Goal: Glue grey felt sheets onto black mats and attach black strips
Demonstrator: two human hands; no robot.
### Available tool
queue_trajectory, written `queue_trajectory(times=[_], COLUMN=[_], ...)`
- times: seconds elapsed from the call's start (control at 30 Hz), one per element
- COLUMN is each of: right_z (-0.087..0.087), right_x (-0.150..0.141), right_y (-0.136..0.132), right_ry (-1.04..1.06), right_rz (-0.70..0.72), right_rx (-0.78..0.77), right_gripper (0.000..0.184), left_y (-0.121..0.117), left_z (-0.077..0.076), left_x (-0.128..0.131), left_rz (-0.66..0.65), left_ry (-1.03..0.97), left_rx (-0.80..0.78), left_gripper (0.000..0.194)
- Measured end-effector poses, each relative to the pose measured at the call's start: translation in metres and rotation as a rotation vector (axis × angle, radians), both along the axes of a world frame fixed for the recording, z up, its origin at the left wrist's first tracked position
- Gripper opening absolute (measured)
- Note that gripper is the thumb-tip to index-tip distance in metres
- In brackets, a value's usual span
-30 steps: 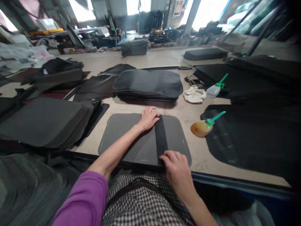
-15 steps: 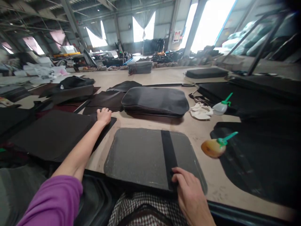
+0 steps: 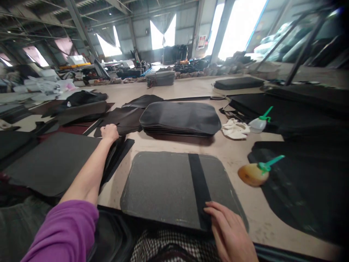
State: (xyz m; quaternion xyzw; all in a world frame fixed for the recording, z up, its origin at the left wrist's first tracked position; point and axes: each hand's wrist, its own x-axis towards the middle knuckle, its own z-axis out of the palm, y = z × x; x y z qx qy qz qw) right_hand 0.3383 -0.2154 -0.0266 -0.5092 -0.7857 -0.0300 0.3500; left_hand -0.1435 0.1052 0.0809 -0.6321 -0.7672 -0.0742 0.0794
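A grey rounded panel lies flat at the table's front edge, a black strip running across its right part. My right hand rests at the strip's near end, fingers stretched out and touching it, not gripping. To the left, my left hand is closed at the far end of several loose black strips, with what looks like a strip end in its curled fingers. Beside that hand lies a large dark sheet, partly covered by my left forearm.
Behind the panel sits a stack of black rounded panels. To the right are a bottle of amber liquid, a white bottle, a crumpled white cloth and a large black piece. Dark offcuts lie at back left.
My left hand has moved slightly left and closed; the black strips beneath it are now fanned apart. My right hand stays at the strip's near end, its fingers straighter. The view has shifted a little.
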Motion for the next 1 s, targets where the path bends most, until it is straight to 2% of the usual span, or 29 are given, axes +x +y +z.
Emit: queue_trajectory(times=[0.1, 0.17, 0.27, 0.33, 0.4, 0.5, 0.6, 0.67, 0.77, 0.83, 0.87, 0.93, 1.0], right_z=[0.006, 0.01, 0.018, 0.029, 0.044, 0.071, 0.092, 0.099, 0.102, 0.105, 0.108, 0.116, 0.122], right_x=[-0.004, -0.006, -0.009, -0.012, -0.015, -0.022, -0.032, -0.04, -0.049, -0.052, -0.052, -0.054, -0.06], right_y=[-0.001, -0.001, -0.003, -0.004, -0.006, -0.007, -0.008, -0.008, -0.004, 0.0, 0.002, 0.004, 0.001], right_ry=[0.045, 0.079, 0.158, 0.236, 0.341, 0.53, 0.671, 0.712, 0.721, 0.761, 0.805, 0.886, 0.892], right_rz=[-0.006, 0.001, 0.015, 0.04, 0.055, 0.06, 0.117, 0.218, 0.473, 0.486, 0.431, 0.341, 0.459], right_rx=[-0.009, -0.001, 0.001, -0.051, -0.128, -0.25, -0.394, -0.536, -0.705, -0.714, -0.712, -0.765, -0.92], right_gripper=[0.027, 0.026, 0.024, 0.023, 0.022, 0.023, 0.029, 0.036, 0.038, 0.037, 0.039, 0.045, 0.05], left_y=[-0.008, -0.019, -0.05, -0.081, -0.122, -0.193, -0.256, -0.286, -0.312, -0.318, -0.319, -0.318, -0.315], left_z=[0.022, 0.039, 0.061, 0.073, 0.081, 0.087, 0.083, 0.078, 0.073, 0.072, 0.071, 0.07, 0.07], left_x=[0.002, 0.008, 0.031, 0.054, 0.079, 0.116, 0.147, 0.162, 0.174, 0.175, 0.175, 0.175, 0.177], left_rz=[0.003, -0.029, -0.194, -0.338, -0.474, -0.665, -0.882, -1.037, -1.188, -1.263, -1.311, -1.417, -1.539], left_ry=[-0.023, -0.131, -0.552, -0.864, -1.12, -1.44, -1.66, -1.716, -1.678, -1.64, -1.628, -1.599, -1.54], left_rx=[0.223, 0.465, 0.851, 0.923, 0.831, 0.493, 0.124, -0.079, -0.22, -0.303, -0.372, -0.533, -0.653], left_gripper=[0.032, 0.035, 0.025, 0.025, 0.031, 0.039, 0.044, 0.042, 0.026, 0.013, 0.014, 0.034, 0.048])
